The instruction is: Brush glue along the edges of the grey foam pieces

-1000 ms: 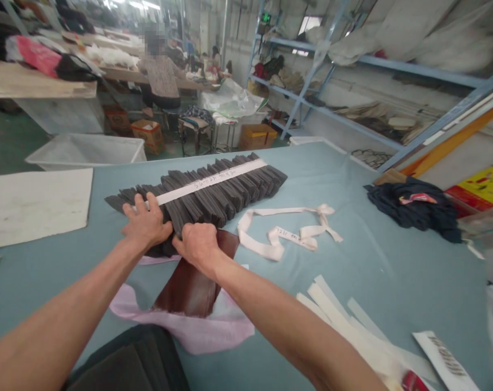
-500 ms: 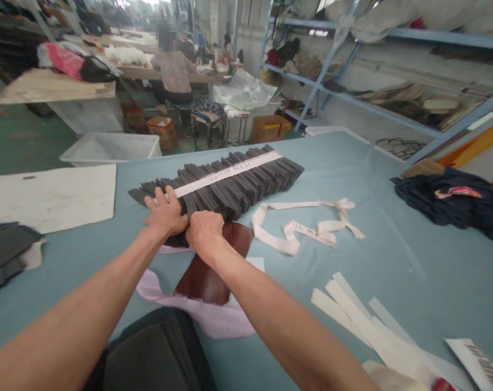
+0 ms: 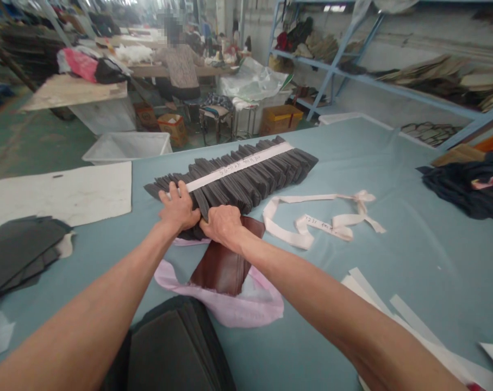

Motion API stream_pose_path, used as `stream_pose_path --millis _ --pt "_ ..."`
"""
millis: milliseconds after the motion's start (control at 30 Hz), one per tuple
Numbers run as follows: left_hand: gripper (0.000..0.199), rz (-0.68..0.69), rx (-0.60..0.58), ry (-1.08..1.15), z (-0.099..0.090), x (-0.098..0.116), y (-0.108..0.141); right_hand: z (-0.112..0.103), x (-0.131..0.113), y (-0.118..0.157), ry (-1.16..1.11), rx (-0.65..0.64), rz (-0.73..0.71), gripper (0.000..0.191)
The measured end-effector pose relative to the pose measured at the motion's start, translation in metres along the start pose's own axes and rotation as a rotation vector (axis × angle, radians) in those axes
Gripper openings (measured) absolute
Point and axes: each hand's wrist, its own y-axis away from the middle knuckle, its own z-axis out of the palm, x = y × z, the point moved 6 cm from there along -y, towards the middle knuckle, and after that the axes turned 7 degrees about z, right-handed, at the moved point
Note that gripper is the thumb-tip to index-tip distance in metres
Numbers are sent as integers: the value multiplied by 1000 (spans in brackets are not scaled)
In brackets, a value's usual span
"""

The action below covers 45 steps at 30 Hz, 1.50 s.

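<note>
A long bundle of dark grey cut pieces (image 3: 246,182) lies across the table, with a pale strip (image 3: 238,165) bearing handwriting along its top. My left hand (image 3: 179,209) rests with fingers spread on the near left end of the bundle and the strip's end. Beside it, my right hand (image 3: 222,224) is closed on the bundle's near edge, gripping dark grey pieces; its fingertips are partly hidden. Below my right hand lies a stack of brown leather-like pieces (image 3: 219,266), with a pink strip (image 3: 238,312) looped around it.
A loose pale strip (image 3: 287,231) lies right of the bundle. Dark grey stacks sit at the left (image 3: 22,255) and near edge (image 3: 168,347). White strips (image 3: 372,293) and dark cloth (image 3: 466,184) are at right. A person (image 3: 181,70) sits beyond the table.
The whole view has shifted, so the table items appear further right or lower left. Both hands keep nearly the same place on the bundle.
</note>
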Motion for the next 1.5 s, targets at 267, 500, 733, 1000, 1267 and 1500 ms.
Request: stream_pose_path --millis 267,500,733,1000,1267,1500 --pt "102 11 -14 -32 4 -7 -6 -2 19 -13 3 -41 -87 53" --pt "99 11 5 -37 4 -6 -5 1 17 -9 15 -30 -123 50" --pt "98 24 -1 -42 3 -5 -5 7 17 -3 -9 -26 -115 48" --pt "98 13 -3 -47 4 -6 -6 1 25 -5 -53 -91 -108 51" --pt "96 0 0 -27 -2 0 0 -24 -1 -6 -55 -181 3 44" --pt "97 1 -20 13 -3 -1 0 -31 -15 -15 -82 -278 35 44"
